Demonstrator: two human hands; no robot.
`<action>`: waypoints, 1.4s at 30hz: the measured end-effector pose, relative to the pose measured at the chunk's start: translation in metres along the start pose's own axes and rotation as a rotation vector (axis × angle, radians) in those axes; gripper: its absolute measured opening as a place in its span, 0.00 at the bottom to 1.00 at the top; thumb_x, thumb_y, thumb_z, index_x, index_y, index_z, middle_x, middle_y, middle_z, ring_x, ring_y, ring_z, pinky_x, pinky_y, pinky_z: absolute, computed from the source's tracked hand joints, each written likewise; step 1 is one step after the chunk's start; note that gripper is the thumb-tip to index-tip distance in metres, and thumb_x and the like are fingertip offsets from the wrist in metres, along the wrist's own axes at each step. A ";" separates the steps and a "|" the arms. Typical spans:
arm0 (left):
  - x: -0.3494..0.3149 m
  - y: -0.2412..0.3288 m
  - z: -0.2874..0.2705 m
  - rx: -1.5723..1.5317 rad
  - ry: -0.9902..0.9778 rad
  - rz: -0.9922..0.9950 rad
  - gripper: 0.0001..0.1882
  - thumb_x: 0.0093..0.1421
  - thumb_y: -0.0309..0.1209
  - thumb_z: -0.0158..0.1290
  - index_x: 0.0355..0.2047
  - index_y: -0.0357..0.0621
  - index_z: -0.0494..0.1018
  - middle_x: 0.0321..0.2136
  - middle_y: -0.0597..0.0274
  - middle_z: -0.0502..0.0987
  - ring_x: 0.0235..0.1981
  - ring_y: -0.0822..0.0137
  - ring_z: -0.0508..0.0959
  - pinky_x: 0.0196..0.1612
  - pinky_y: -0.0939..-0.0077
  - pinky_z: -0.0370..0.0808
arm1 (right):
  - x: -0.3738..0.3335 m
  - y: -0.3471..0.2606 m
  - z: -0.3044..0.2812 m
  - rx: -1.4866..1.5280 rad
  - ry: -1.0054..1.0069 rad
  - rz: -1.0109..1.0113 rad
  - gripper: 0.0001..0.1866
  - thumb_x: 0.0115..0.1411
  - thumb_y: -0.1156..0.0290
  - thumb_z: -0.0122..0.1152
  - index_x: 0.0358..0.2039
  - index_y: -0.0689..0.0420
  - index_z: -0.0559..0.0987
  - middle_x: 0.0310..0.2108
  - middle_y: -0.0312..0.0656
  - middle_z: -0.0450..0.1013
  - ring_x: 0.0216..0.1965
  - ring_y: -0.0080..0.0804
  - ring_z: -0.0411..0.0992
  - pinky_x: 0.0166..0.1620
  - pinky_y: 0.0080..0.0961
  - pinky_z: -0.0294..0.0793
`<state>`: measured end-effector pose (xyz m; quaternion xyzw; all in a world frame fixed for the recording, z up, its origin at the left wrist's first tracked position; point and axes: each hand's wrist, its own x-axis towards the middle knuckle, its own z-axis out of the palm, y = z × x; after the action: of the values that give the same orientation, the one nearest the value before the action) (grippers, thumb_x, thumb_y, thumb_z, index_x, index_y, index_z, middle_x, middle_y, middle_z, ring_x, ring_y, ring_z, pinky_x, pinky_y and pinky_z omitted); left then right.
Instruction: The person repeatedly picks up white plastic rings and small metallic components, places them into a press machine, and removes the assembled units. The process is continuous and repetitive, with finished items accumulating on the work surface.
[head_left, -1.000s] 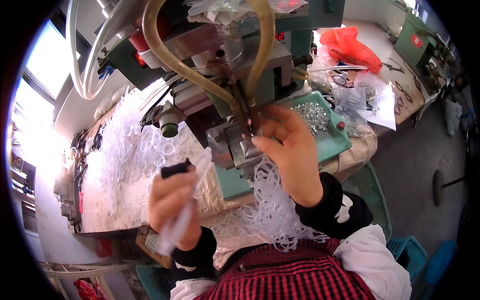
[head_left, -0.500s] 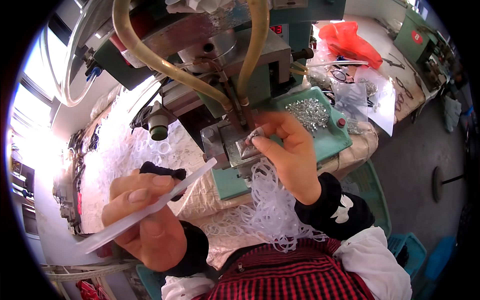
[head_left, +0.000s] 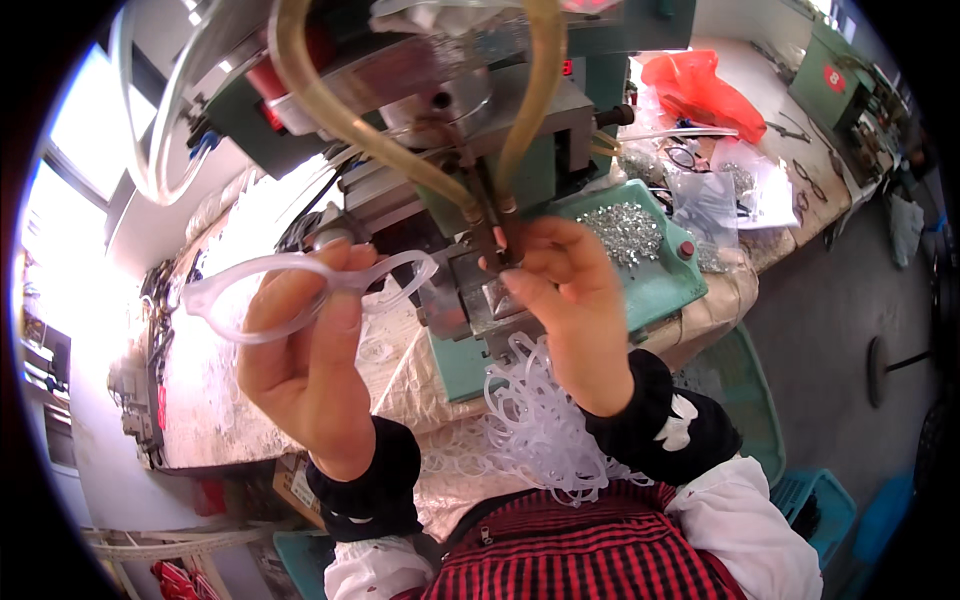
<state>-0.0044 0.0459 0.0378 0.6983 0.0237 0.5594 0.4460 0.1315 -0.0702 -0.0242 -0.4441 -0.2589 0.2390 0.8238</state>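
Note:
A translucent white eyeglass frame [head_left: 208, 296] is pinched between the thumb and fingers of my left hand [head_left: 325, 370]. It is raised left of the bench machine, its two rims facing me. At the machine, my right hand [head_left: 578, 315] has thumb and fingers drawn together beside the narrow upright metal tips [head_left: 493, 225]. Whatever those fingers hold is too small and hidden to name. Under them lies a metal block [head_left: 468, 285] on the machine's green base [head_left: 458, 365]. Two yellowish hoses [head_left: 360, 140] run down to the tips.
Many translucent frames hang in a heap [head_left: 545, 430] before the machine. More lie at the left on the covered bench [head_left: 205, 420]. A green tray [head_left: 665, 285] holds small shiny metal parts [head_left: 625, 230]. Behind it are plastic bags and a red bag [head_left: 700, 90].
My left hand has moved up and turned the eyeglass frame from edge-on to face-on, nearer the machine. My right hand stays by the tips, shifted slightly.

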 end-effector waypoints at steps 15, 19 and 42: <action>-0.045 -0.021 0.026 0.405 -0.655 0.336 0.20 0.41 0.23 0.66 0.39 0.49 0.84 0.43 0.64 0.83 0.29 0.60 0.75 0.52 0.56 0.79 | 0.000 -0.005 -0.148 -1.373 0.155 -0.166 0.18 0.56 0.76 0.63 0.48 0.60 0.79 0.42 0.47 0.78 0.47 0.45 0.76 0.50 0.35 0.75; -0.060 -0.025 0.023 0.448 -0.595 0.359 0.19 0.45 0.23 0.66 0.41 0.48 0.83 0.44 0.62 0.83 0.35 0.56 0.79 0.51 0.55 0.78 | 0.030 0.035 -0.149 -1.668 0.101 -0.497 0.11 0.53 0.68 0.69 0.36 0.55 0.81 0.34 0.46 0.77 0.39 0.47 0.75 0.42 0.43 0.73; -0.202 0.009 0.043 0.085 -1.452 -0.334 0.20 0.61 0.39 0.57 0.47 0.37 0.74 0.50 0.48 0.75 0.53 0.49 0.73 0.54 0.56 0.71 | 0.054 0.016 -0.178 -1.215 -0.125 -0.305 0.08 0.58 0.80 0.61 0.39 0.63 0.82 0.33 0.40 0.80 0.36 0.27 0.77 0.43 0.24 0.74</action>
<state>-0.0499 -0.0929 -0.1088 0.8959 -0.1493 -0.1192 0.4012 0.2826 -0.1369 -0.1100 -0.7761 -0.4565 -0.0454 0.4326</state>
